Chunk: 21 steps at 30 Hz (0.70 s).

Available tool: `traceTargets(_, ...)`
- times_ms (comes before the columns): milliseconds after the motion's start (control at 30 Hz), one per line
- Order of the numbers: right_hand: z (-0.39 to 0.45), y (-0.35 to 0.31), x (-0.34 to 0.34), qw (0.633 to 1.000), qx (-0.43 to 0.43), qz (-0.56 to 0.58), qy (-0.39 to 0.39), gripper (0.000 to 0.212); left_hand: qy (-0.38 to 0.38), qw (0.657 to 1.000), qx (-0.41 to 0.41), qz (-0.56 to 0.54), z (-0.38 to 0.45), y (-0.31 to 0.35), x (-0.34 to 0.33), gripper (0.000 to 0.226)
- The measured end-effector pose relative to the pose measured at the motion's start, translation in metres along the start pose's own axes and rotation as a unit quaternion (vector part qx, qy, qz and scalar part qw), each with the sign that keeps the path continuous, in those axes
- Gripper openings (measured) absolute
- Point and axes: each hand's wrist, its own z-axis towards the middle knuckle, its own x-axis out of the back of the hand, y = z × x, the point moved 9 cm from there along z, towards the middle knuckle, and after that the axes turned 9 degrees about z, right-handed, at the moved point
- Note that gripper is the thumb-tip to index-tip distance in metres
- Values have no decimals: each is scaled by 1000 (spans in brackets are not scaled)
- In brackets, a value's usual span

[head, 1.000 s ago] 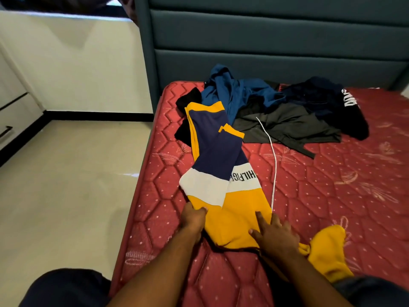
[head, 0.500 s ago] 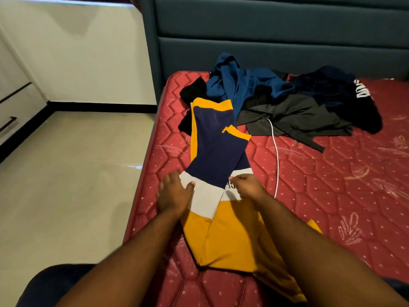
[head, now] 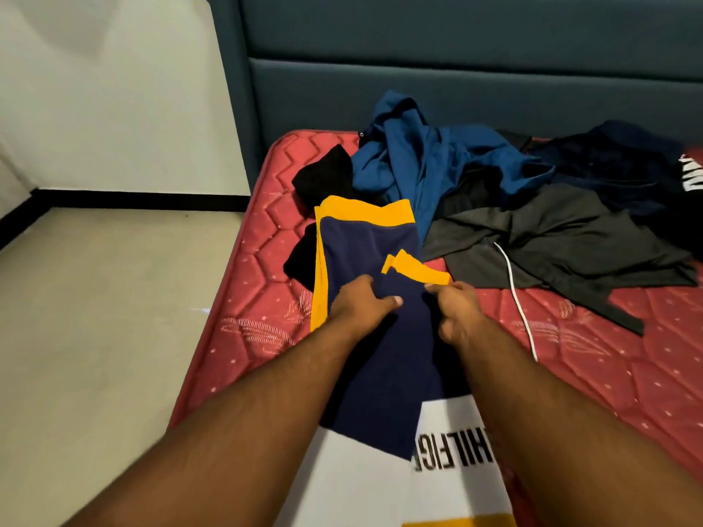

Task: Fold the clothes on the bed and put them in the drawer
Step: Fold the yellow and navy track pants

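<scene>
- Head view: the navy, yellow and white garment (head: 365, 260) lies along the left side of the red bed (head: 570, 374), running from frame centre to the bottom edge.
- The left hand (head: 361, 306) pinches its navy fabric at centre.
- The right hand (head: 454, 310) pinches the fabric just below a yellow cuff (head: 418, 270).
- A pile of other clothes (head: 494, 192) lies at upper right.

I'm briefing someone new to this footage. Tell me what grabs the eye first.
The navy, yellow and white garment lies lengthwise along the red mattress, with the left hand and right hand on its navy part. Behind it, against the teal headboard, sits a heap of unfolded clothes.
</scene>
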Motion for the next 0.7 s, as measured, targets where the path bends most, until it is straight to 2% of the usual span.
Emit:
traceTargets(100,12,-4,1,1000,6,-5,3,33,-6,997,46,60,23,-8,-7,40)
traceTargets(133,14,-11,-3,1000,24,-12,-5,38,4,998,51,25,27,-8,-5,33)
traceTargets(233,19,-54,-39,990,112,-2,-81,33,101,984,19,-143,43,-2,18,39)
traceTargets(300,27,-87,-69,979,155,-11,-129,30,151,966,6,-210,50,1,37,23)
traceTargets(333,34,-96,-83,975,161,-26,-148,30,143,966,9,-214,53,1,41,18)
traceTargets(400,46,-90,-99,972,135,-90,-171,31,111,982,19,-151,53,-2,43,37)
traceTargets(467,43,-68,-95,963,126,-181,-158,27,138,987,8,-82,37,-10,56,43)
traceTargets(533,18,-50,-75,957,161,-195,-143,22,163,984,-13,-65,9,-19,64,40)
traceTargets(633,-46,-23,-28,955,192,-170,-147,36,151,988,-6,-30,-44,-46,56,25)
traceTargets(700,-98,0,15,944,198,-235,-123,41,126,992,23,-15,-88,-66,44,19)
